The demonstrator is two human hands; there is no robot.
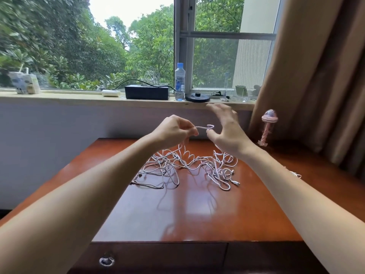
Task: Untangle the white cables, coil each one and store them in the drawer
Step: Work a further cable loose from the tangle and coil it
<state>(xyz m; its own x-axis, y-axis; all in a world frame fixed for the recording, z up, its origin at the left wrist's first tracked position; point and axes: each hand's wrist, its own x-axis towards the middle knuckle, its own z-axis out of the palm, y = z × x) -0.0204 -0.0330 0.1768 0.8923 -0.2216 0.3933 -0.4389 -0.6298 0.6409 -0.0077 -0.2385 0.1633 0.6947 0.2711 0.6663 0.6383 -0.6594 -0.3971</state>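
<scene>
White cables (187, 167) lie in one tangle on the wooden surface (197, 214), below my two hands and between them. My left hand (173, 131) pinches one strand, held up above the heap. Its free end (205, 127) points sideways to the right, toward my right hand (227, 131). That hand is wide, fingers spread, holding nothing (the thumb is just beside the tip; whether it touches, I cannot tell). I think the right hand is the nearer one to take this end. The drawer (158, 258) in front is closed.
</scene>
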